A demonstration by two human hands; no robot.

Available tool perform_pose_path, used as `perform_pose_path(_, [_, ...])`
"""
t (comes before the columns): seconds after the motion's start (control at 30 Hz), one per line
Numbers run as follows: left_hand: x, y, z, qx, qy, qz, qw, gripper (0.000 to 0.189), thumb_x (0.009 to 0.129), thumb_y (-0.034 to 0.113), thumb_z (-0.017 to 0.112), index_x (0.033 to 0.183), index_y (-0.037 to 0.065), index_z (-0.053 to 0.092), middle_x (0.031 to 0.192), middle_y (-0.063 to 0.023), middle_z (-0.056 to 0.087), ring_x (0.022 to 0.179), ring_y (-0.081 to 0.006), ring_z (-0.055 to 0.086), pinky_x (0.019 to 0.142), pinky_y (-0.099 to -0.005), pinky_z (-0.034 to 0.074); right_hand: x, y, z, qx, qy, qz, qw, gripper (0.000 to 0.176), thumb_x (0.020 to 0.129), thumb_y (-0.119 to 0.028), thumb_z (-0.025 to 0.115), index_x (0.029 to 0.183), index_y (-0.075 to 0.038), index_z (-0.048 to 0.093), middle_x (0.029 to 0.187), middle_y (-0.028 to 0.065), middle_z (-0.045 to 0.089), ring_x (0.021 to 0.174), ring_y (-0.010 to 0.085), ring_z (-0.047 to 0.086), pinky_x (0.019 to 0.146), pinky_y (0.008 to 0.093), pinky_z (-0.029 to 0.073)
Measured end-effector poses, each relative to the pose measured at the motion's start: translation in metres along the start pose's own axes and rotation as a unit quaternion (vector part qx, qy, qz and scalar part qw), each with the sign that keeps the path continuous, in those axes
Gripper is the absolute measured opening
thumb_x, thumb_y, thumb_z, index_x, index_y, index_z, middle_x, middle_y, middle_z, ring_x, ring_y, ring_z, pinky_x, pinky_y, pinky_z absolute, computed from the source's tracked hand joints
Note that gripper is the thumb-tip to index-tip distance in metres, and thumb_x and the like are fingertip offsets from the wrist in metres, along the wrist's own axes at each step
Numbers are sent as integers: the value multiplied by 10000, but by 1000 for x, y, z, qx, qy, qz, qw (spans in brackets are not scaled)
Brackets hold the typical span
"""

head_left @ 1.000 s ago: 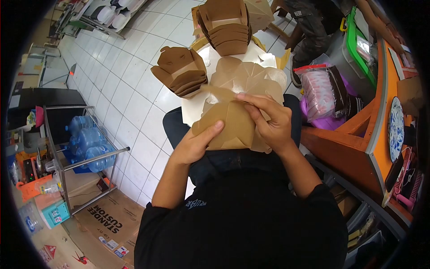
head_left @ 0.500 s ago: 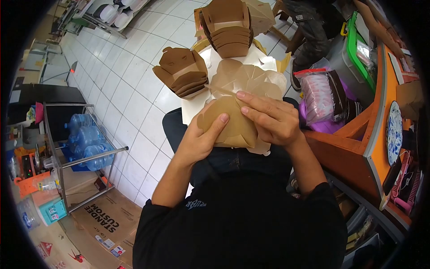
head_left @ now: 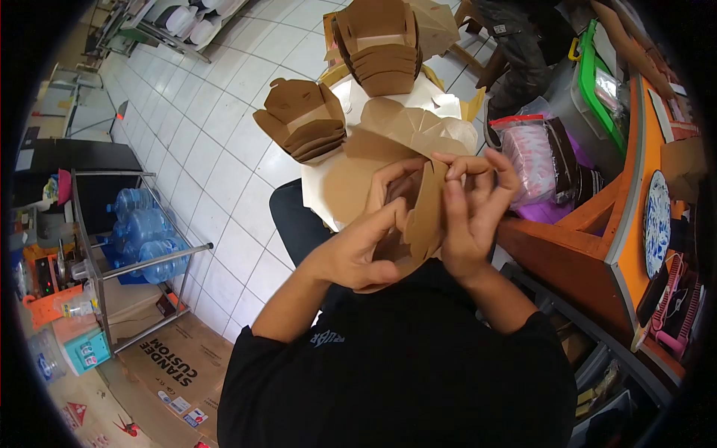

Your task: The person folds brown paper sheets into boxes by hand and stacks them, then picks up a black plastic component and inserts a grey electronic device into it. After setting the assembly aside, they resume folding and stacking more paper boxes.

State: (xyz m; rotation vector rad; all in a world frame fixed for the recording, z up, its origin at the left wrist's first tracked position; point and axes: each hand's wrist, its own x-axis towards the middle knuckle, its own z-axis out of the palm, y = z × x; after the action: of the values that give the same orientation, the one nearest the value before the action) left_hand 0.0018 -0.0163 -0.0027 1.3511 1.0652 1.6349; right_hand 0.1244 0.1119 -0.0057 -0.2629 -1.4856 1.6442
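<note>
Between my hands, above my lap, is a brown paper food box (head_left: 427,209), partly folded, its side panel tilted up on edge. My left hand (head_left: 366,243) has its bent fingers inside the box, against that panel, with the thumb lower at the near edge. Pinching the panel's upper edge from outside is my right hand (head_left: 474,216), some of its fingers raised. Just beyond lie flat box blanks (head_left: 411,123) with scalloped flaps. Nested folded boxes stand in a smaller stack (head_left: 302,123) at the left and a taller stack (head_left: 382,63) at the back.
A white surface (head_left: 317,198) carries the blanks and stacks. To my right are a bag of pink-and-white packets (head_left: 526,160), a green-lidded bin (head_left: 597,97) and an orange wooden table (head_left: 567,243). Another person's leg (head_left: 515,60) is at the back. Blue water bottles (head_left: 149,231) stand in a left-hand rack.
The box has been turned from lying flat toward me to standing on edge and opened out. My left fingers have moved inside it; my right hand has shifted to the panel's outer side.
</note>
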Motion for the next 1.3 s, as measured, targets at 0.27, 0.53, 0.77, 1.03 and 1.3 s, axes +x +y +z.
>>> perform_pose_path(0.27, [-38, -26, -18, -570, 64, -145, 806, 1074, 916, 865, 51, 1637, 84, 203, 1632, -187, 347, 1469, -344, 388, 1228, -491, 240, -21, -1, -14, -254, -199, -327, 889, 271, 877, -145, 717, 1137, -119, 642, 985, 53, 546, 972, 241, 569, 931, 418, 493])
perform_pose_path(0.53, [-101, -38, -20, -381, -135, -320, 857, 619, 1016, 145, 600, 1548, -40, 343, 1460, -129, 513, 1333, -249, 507, 1135, -387, 391, -64, 1, -18, -295, -289, -353, 840, 281, 833, -251, 743, 1108, -193, 730, 982, -33, 601, 963, 181, 599, 913, 393, 497])
perform_pose_path(0.77, [-115, -15, -22, -317, -94, -520, 787, 682, 953, 267, 673, 1508, -26, 407, 1413, -135, 540, 1275, -234, 539, 1089, -398, 430, -64, 5, -32, -343, -58, 23, 937, 458, 956, -132, 695, 1371, -6, 549, 1284, 161, 614, 1155, 324, 609, 1021, 434, 465])
perform_pose_path(1.03, [-90, -29, 6, -287, -6, -270, 919, 1181, 843, 545, 766, 1632, 88, 16, 1587, -104, 199, 1489, -266, 227, 1171, -438, 258, -74, 13, -26, -276, -191, 32, 941, 488, 913, -37, 699, 1384, 1, 576, 1342, 190, 627, 1188, 363, 613, 1014, 409, 482])
perform_pose_path(1.3, [-96, -21, 19, -143, 104, -327, 928, 900, 872, 211, 635, 1618, 52, 158, 1539, -131, 357, 1463, -274, 345, 1202, -401, 265, -90, 21, -21, -230, -188, 111, 948, 569, 827, -61, 811, 1357, -23, 608, 1216, 143, 621, 1074, 319, 631, 936, 367, 522])
